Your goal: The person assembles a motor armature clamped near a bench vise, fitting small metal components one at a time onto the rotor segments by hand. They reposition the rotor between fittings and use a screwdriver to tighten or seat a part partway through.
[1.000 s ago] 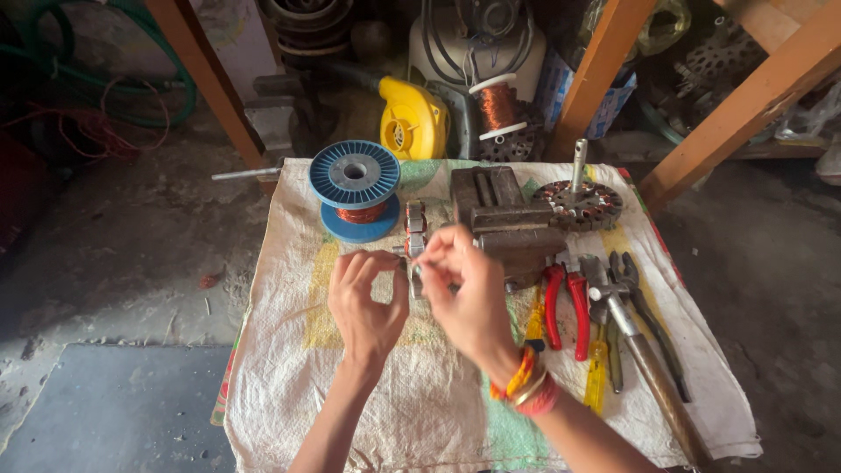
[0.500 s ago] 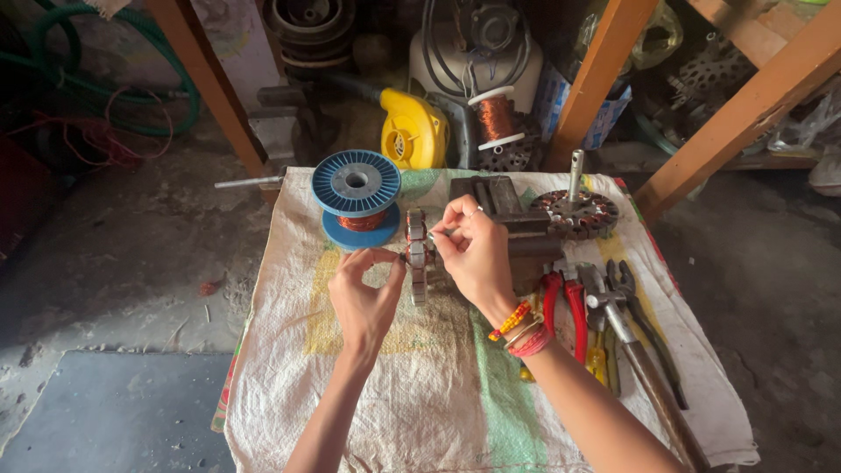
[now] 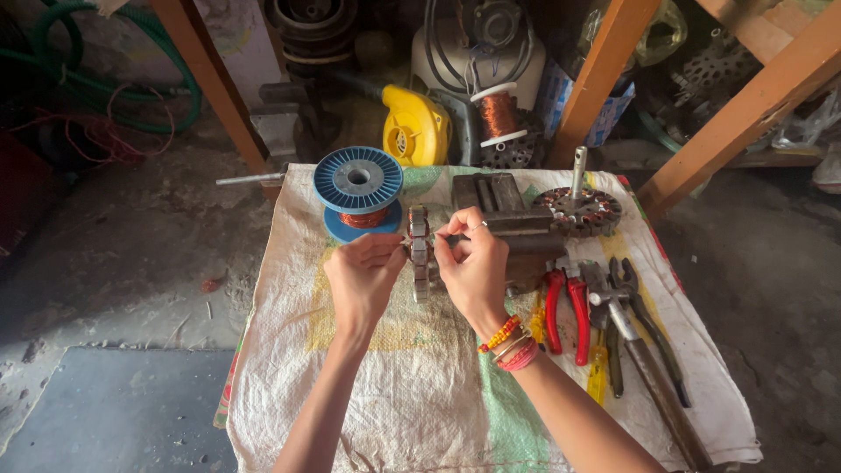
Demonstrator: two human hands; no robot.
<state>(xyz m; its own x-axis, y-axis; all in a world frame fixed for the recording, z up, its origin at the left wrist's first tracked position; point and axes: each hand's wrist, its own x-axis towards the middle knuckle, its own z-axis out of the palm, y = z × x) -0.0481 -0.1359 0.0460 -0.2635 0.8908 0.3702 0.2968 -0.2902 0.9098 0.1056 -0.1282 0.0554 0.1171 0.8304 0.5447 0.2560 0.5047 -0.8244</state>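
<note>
- Head view: the left hand [image 3: 361, 271] pinches one side of a small metal stator core [image 3: 420, 252] standing on edge on the woven sack cloth [image 3: 420, 394], just in front of the blue spool of copper wire [image 3: 357, 194].
- The right hand [image 3: 473, 263] has its fingertips pressed together by the core's top, seemingly on fine wire, too thin to confirm.
- The step looks like winding; the next turn calls for steady tension.
- Red-handled pliers [image 3: 565, 302] lie to the right.

Small grey toothed metal stator core [image 3: 420, 254], upright on edge, on woven sacking, between both hands
</note>
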